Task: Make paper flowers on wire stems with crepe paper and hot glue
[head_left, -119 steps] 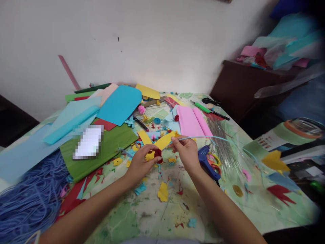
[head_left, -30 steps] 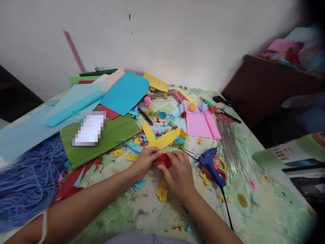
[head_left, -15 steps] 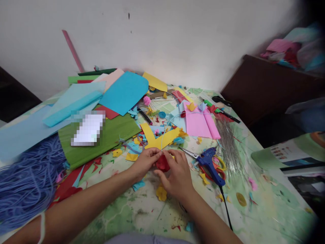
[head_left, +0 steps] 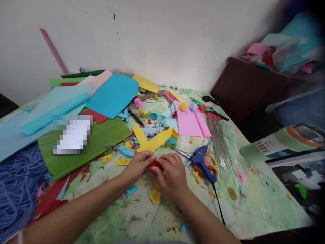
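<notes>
A small red paper flower (head_left: 155, 166) is between my two hands, partly covered by fingers. My left hand (head_left: 139, 166) pinches the pale thin wire at the flower's top edge. That wire rises from the fingertips and curves over the yellow paper (head_left: 152, 139). My right hand (head_left: 173, 174) wraps its fingers and thumb round the red flower from the right. Just below the hands, a yellow paper flower (head_left: 155, 196) lies on the table.
A blue glue gun (head_left: 203, 164) rests on scissors (head_left: 181, 152) right of my hands. Farther right are silver wires (head_left: 220, 145) and a green tumbler (head_left: 269, 142). Paper sheets (head_left: 114, 95) and blue cord (head_left: 17, 189) cover the left. Paper scraps lie all about.
The view has swung to the right, so the table's contents appear farther left. My right fingers have closed more over the red flower, and less of it shows.
</notes>
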Action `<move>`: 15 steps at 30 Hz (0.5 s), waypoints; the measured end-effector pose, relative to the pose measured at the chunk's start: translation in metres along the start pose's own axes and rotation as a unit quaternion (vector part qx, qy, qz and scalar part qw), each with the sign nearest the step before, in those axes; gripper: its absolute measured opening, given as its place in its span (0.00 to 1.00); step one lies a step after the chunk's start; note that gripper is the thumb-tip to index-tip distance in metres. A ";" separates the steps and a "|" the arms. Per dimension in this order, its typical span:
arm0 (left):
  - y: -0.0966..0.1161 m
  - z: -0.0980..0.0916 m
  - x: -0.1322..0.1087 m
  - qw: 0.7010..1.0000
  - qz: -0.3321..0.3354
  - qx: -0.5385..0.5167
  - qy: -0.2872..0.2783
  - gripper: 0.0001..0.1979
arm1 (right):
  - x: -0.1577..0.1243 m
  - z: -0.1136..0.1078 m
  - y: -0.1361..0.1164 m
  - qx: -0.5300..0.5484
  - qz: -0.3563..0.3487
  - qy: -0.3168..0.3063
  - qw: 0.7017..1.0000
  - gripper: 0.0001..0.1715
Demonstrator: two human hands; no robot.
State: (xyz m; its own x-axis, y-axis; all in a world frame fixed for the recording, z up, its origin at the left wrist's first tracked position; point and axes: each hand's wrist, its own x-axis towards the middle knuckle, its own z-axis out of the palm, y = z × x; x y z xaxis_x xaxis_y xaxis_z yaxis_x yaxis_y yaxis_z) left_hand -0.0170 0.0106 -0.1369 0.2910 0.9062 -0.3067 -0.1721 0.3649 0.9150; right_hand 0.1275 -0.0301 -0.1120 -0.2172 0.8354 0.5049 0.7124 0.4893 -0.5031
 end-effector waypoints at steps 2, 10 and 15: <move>0.001 0.000 0.000 1.000 -0.007 -0.009 0.004 0.16 | 0.000 -0.002 0.002 0.002 -0.005 0.022 1.000 0.13; 0.000 -0.001 0.002 0.999 -0.020 -0.035 0.001 0.16 | 0.000 -0.002 0.006 -0.023 -0.001 -0.009 1.000 0.14; 0.000 -0.001 0.002 0.997 -0.030 -0.066 0.010 0.16 | 0.001 -0.003 0.007 -0.026 -0.013 -0.006 1.000 0.25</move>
State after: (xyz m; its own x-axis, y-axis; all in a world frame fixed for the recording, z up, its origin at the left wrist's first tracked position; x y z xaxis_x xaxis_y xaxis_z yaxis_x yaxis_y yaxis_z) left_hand -0.0178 0.0124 -0.1376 0.2870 0.8850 -0.3666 -0.2782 0.4432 0.8522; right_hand 0.1342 -0.0266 -0.1130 -0.2431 0.8259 0.5087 0.7404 0.4968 -0.4528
